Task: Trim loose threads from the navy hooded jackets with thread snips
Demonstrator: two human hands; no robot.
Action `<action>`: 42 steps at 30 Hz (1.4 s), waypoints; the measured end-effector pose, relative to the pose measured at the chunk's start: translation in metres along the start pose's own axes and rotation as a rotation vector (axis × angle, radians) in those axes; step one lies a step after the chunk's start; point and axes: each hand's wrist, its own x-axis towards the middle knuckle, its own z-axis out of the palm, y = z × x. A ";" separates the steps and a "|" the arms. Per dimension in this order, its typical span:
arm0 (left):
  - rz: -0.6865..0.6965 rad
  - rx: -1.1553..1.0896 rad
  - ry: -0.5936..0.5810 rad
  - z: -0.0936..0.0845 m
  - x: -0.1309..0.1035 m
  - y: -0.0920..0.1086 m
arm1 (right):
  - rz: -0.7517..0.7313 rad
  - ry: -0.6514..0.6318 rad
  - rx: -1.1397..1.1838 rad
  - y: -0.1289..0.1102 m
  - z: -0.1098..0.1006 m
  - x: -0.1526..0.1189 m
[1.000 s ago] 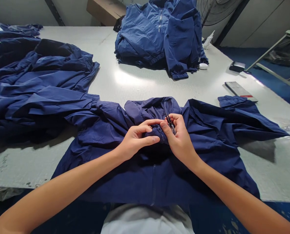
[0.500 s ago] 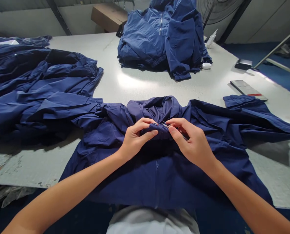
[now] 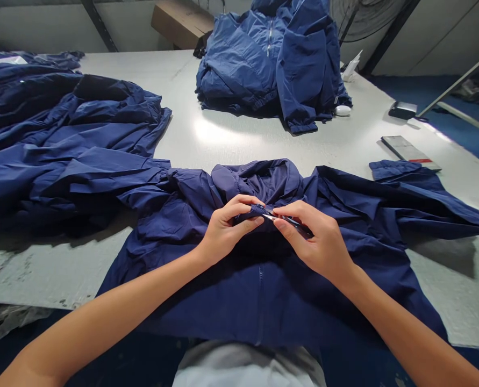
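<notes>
A navy jacket [image 3: 207, 301] lies spread over the near edge of the table, its sleeves out to both sides and its front zip running down the middle. My left hand [image 3: 223, 228] pinches a gathered bit of fabric near the collar [image 3: 259, 180] between thumb and fingers. My right hand [image 3: 317, 231] is closed around a pair of thread snips [image 3: 270, 217]. Their pale metal blades point left and meet the pinched fabric; the dark handle is partly hidden in the palm. Whether a thread lies between the blades is too small to tell.
More navy garments [image 3: 62, 123] are heaped on the left. A stack of blue jackets [image 3: 247, 59] stands at the back of the white table [image 3: 178, 140]. To the right lie a flat grey box [image 3: 410, 152], a dark small case [image 3: 402, 110] and a white rounded object [image 3: 342, 110]. Behind is a cardboard box [image 3: 180, 22].
The snips' blades now show more plainly and point at the fabric held in my left hand. My right hand has tilted slightly; the jacket has hardly moved.
</notes>
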 end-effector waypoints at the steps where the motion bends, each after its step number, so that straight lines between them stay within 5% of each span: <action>1: 0.002 -0.002 -0.003 0.000 0.000 0.000 | -0.010 0.003 0.005 0.001 0.000 0.000; 31: -0.044 0.020 -0.001 0.001 -0.001 0.001 | -0.074 0.153 0.020 -0.002 0.006 -0.004; 42: -0.040 0.064 -0.082 -0.002 -0.003 0.004 | -0.060 0.166 0.045 -0.002 0.004 -0.004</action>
